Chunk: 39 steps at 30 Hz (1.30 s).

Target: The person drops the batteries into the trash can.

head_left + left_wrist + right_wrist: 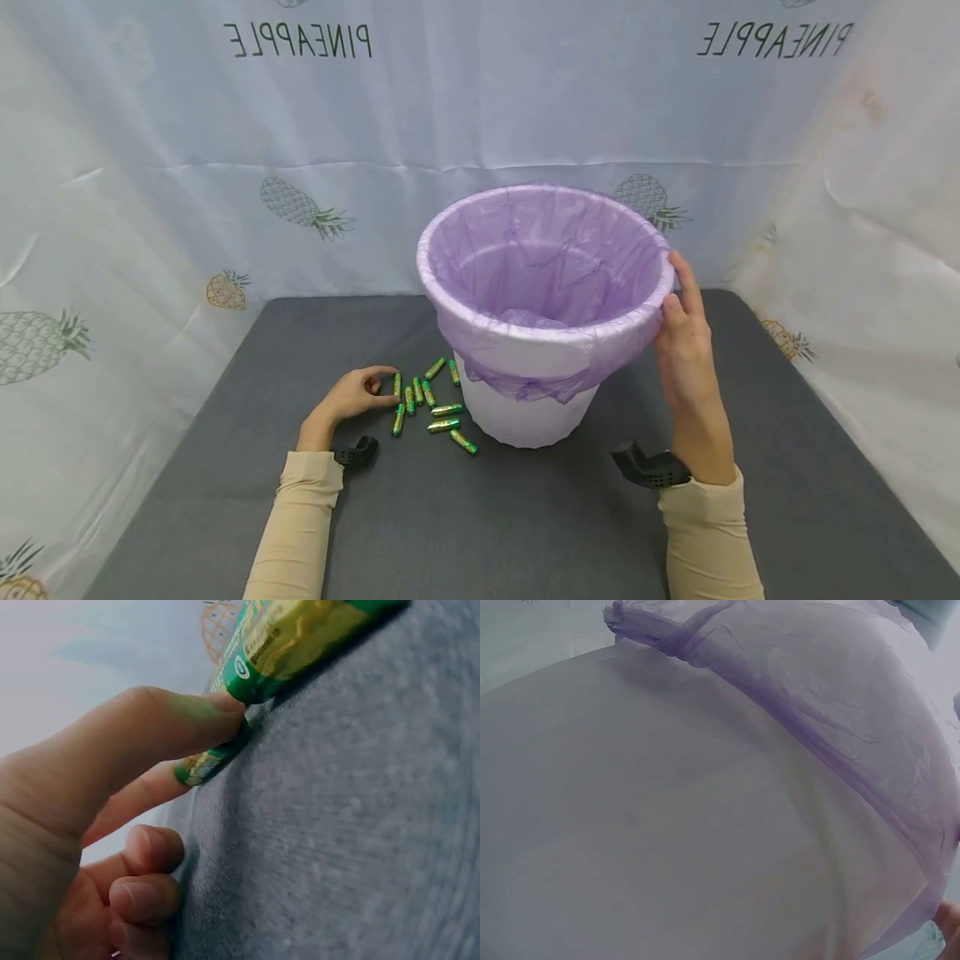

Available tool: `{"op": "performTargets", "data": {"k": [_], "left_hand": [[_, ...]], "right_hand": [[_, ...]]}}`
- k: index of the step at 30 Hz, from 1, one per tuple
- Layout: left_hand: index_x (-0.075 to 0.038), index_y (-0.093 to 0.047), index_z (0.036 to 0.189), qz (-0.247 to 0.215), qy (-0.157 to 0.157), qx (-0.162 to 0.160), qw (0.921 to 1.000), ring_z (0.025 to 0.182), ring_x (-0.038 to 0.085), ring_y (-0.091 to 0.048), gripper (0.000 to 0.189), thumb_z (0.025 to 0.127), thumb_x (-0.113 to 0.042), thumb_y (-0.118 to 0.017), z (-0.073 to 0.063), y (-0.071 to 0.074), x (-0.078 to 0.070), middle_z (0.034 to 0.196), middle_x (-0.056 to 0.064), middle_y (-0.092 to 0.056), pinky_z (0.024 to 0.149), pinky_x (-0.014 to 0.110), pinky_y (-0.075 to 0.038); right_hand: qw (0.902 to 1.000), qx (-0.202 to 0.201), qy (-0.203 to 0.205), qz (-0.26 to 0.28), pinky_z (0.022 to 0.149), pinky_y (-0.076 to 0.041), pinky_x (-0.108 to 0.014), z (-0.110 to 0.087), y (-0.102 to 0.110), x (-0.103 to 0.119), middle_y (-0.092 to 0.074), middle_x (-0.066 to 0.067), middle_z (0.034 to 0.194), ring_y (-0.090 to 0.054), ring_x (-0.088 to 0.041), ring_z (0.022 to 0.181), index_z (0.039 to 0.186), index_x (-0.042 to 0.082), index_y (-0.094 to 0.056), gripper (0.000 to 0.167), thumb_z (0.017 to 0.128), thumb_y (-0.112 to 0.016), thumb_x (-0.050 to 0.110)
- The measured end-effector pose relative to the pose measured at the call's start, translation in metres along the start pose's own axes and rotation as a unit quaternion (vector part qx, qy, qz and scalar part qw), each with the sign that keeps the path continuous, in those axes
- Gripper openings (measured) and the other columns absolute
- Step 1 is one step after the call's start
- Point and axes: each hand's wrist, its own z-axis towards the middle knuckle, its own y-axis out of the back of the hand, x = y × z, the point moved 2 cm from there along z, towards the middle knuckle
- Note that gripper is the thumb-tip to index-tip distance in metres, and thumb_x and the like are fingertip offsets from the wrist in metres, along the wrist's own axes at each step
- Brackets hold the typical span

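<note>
My left hand (352, 395) is low over the dark table at the left. Its thumb and index finger pinch a green and gold battery (397, 385) at its two ends; in the left wrist view that battery (214, 761) lies partly behind the thumb, and the other fingers curl loosely. Several more batteries (447, 409) lie close by, one right beside the thumb. My right hand (686, 350) rests against the right side of a white trash bin (517, 421), thumb and extended fingers at its rim. A purple bag (555, 221) lines the bin and folds over the rim.
The bin stands on the dark grey table (450, 525), just right of the scattered batteries. White curtains (480, 100) with pineapple prints hang behind and at both sides. A black wrist camera (651, 467) sits on my right wrist, another (358, 452) on my left.
</note>
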Motion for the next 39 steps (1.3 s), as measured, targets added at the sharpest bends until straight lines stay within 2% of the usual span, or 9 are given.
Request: {"op": "performTargets", "data": {"k": [6,9,14,21,27,30,34,37,39], "left_hand": [[-0.005,-0.060,0.125,-0.050,0.012,-0.026,0.9983,0.057,0.007,-0.034,0.049,0.083,-0.023,-0.076,-0.003,0.003,0.002,0.070,-0.002,-0.041,0.059,0.025,-0.034],[-0.006,-0.059,0.126,-0.063,0.009,-0.042,0.9971,0.058,0.007,-0.033,0.049,0.083,-0.024,-0.076,-0.005,0.008,-0.003,0.071,-0.003,-0.040,0.059,0.025,-0.034],[-0.007,-0.059,0.126,-0.069,-0.001,-0.075,0.9947,0.059,0.006,-0.032,0.051,0.082,-0.026,-0.077,-0.011,0.018,-0.020,0.072,-0.001,-0.037,0.061,0.025,-0.034],[-0.008,-0.057,0.129,-0.092,-0.014,-0.100,0.9906,0.056,0.004,-0.027,0.054,0.083,-0.028,-0.077,-0.018,0.029,-0.039,0.073,0.000,-0.035,0.060,0.026,-0.033],[-0.009,-0.060,0.125,-0.089,-0.041,-0.131,0.9866,0.058,0.004,-0.029,0.048,0.083,-0.025,-0.076,-0.021,0.038,-0.053,0.076,0.000,-0.038,0.059,0.024,-0.033],[-0.004,-0.059,0.125,-0.081,-0.054,-0.143,0.9850,0.058,0.004,-0.029,0.045,0.085,-0.017,-0.074,-0.027,0.047,-0.073,0.077,0.001,-0.039,0.057,0.024,-0.033],[-0.003,-0.059,0.124,-0.080,-0.067,-0.162,0.9813,0.056,0.005,-0.028,0.043,0.084,-0.012,-0.074,-0.029,0.056,-0.084,0.076,0.003,-0.038,0.055,0.024,-0.032],[-0.006,-0.061,0.123,-0.088,-0.082,-0.174,0.9773,0.055,0.005,-0.028,0.043,0.084,-0.016,-0.075,-0.026,0.058,-0.078,0.075,0.006,-0.038,0.054,0.024,-0.032],[-0.007,-0.061,0.122,-0.091,-0.093,-0.180,0.9751,0.055,0.004,-0.028,0.042,0.084,-0.017,-0.075,-0.026,0.060,-0.081,0.075,0.007,-0.038,0.053,0.024,-0.032]], "right_hand": [[0.9999,0.010,0.007,0.007,0.102,-0.039,-0.015,0.001,-0.001,0.001,-0.034,0.000,0.147,-0.047,-0.006,0.126,0.152,0.013,-0.027,0.056,0.101,-0.049,0.021],[0.9999,0.011,0.007,0.006,0.102,-0.040,-0.015,0.001,0.000,0.002,-0.035,0.000,0.147,-0.047,-0.006,0.126,0.152,0.013,-0.027,0.056,0.101,-0.049,0.021],[0.9999,0.012,0.004,0.001,0.101,-0.041,-0.015,0.001,0.001,0.001,-0.038,0.002,0.145,-0.049,-0.005,0.123,0.151,0.013,-0.027,0.055,0.101,-0.048,0.021],[0.9999,0.011,0.004,-0.007,0.100,-0.041,-0.015,-0.001,0.002,0.002,-0.039,0.003,0.144,-0.050,-0.004,0.122,0.152,0.012,-0.024,0.057,0.101,-0.048,0.022],[0.9999,0.007,0.002,-0.010,0.101,-0.040,-0.014,-0.003,0.002,0.001,-0.040,0.004,0.143,-0.050,-0.003,0.121,0.152,0.013,-0.025,0.056,0.102,-0.047,0.022],[1.0000,0.005,0.007,-0.002,0.100,-0.040,-0.014,-0.004,0.001,0.001,-0.041,0.003,0.142,-0.051,-0.003,0.119,0.152,0.013,-0.026,0.054,0.102,-0.047,0.021],[0.9999,0.011,0.012,0.003,0.095,-0.043,-0.016,-0.002,0.002,0.002,-0.050,0.003,0.133,-0.054,-0.003,0.109,0.149,0.014,-0.030,0.050,0.102,-0.047,0.020],[0.9998,0.018,0.010,0.003,0.090,-0.045,-0.017,-0.001,0.002,0.001,-0.057,0.005,0.121,-0.056,-0.002,0.101,0.148,0.016,-0.032,0.049,0.102,-0.047,0.020],[0.9997,0.020,0.009,0.004,0.088,-0.046,-0.017,-0.001,0.002,0.001,-0.058,0.005,0.116,-0.056,-0.002,0.098,0.148,0.016,-0.032,0.049,0.102,-0.048,0.020]]}}
